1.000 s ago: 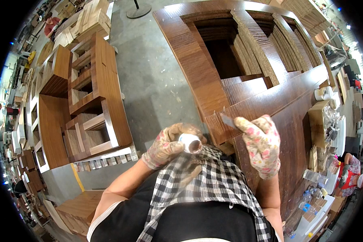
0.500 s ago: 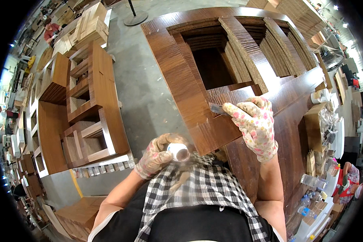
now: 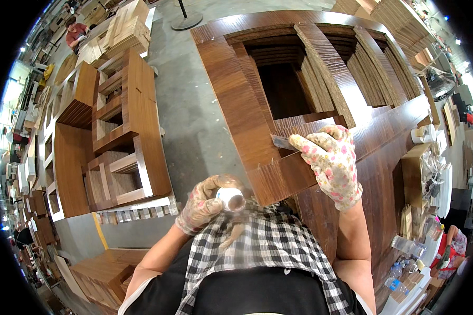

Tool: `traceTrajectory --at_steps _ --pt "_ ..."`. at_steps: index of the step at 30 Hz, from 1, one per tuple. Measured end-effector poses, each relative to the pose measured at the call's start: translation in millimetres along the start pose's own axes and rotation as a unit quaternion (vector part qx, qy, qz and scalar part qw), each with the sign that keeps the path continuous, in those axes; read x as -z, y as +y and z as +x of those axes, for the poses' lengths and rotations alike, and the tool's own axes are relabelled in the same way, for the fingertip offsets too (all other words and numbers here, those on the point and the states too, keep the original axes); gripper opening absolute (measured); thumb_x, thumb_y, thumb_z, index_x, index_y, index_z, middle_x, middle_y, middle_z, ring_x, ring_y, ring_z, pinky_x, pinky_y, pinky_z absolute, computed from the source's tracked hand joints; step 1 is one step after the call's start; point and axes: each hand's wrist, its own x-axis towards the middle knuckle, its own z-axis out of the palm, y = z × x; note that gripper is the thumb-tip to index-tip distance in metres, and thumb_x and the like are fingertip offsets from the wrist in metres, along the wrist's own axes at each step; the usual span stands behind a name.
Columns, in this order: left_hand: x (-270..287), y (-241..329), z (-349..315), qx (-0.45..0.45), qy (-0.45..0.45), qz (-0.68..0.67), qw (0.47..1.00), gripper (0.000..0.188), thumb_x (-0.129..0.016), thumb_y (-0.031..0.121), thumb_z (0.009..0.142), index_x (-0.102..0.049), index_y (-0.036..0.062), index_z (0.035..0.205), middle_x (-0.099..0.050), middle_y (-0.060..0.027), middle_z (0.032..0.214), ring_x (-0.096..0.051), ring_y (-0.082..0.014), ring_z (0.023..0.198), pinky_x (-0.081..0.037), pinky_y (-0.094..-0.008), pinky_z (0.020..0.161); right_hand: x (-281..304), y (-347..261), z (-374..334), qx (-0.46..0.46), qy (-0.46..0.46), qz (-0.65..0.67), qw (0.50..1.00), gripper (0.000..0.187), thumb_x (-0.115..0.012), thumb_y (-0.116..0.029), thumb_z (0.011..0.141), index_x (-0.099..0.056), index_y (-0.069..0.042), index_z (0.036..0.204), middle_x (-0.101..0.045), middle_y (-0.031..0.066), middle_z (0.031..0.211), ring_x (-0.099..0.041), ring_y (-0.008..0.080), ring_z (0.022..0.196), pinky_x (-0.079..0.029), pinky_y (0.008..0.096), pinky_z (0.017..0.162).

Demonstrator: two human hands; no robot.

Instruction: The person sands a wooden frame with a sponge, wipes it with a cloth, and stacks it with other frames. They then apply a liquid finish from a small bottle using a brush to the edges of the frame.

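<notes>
My left hand [image 3: 197, 210], in a stained patterned glove, is wrapped round a small white round container [image 3: 231, 199] close to my checked apron [image 3: 257, 239]. What is inside the container cannot be made out. A floral glove covers my right hand [image 3: 335, 170], whose fingers pinch a flat, greyish scraper blade [image 3: 281, 142]. That blade lies over the near left part of a stack of dark brown wooden frames [image 3: 220, 84], close to its inner corner. Whether it touches the wood is unclear. Large rectangular openings in the stack show chipboard edges beneath.
Another stack of brown cabinet frames [image 3: 144, 105] stands across the aisle to the left. To the right are a cardboard box [image 3: 412, 170], clear plastic bottles [image 3: 409, 247] and a fan [image 3: 439, 84]. Other people work at the far left and far right.
The view has shifted slightly, so the frames and floor sit a little further right in the picture. Both hands keep their holds, with hardly any movement.
</notes>
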Motion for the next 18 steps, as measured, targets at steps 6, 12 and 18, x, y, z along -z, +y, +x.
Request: traceTrajectory --at_steps 6,12,18 --pt "-3.2 1.1 1.9 0.0 0.003 -0.009 1.0 0.061 -0.079 0.037 0.076 -0.055 0.0 0.119 -0.061 -0.0089 0.116 -0.059 -0.018 0.108 -0.047 -0.0321 0.096 -0.9 3.4 -1.3 -0.007 0.0 0.007 1.0 0.037 -0.071 -0.004 0.068 -0.072 -0.011 0.104 -0.065 0.002 0.088 -0.054 0.024 0.086 -0.043 0.0374 0.081" --pt "-6.9 4.1 4.4 0.003 0.014 0.015 1.0 0.059 -0.079 0.037 0.076 -0.056 0.0006 0.117 -0.061 -0.008 0.115 -0.06 -0.0168 0.106 -0.047 -0.0309 0.094 -4.0 8.1 -4.4 0.0 0.001 0.028 1.0 0.038 -0.071 -0.004 0.067 -0.07 -0.011 0.105 -0.064 0.0021 0.087 -0.054 0.0236 0.085 -0.043 0.0372 0.081" --pt "-6.8 3.8 4.8 -0.001 0.016 0.013 1.0 0.057 -0.079 0.037 0.076 -0.057 0.0016 0.115 -0.06 -0.0072 0.114 -0.06 -0.0166 0.104 -0.048 -0.0303 0.092 -0.2 4.5 -1.3 -0.002 -0.011 0.024 1.0 0.039 -0.07 -0.004 0.066 -0.071 -0.012 0.104 -0.064 0.0009 0.088 -0.055 0.0234 0.086 -0.043 0.0371 0.081"
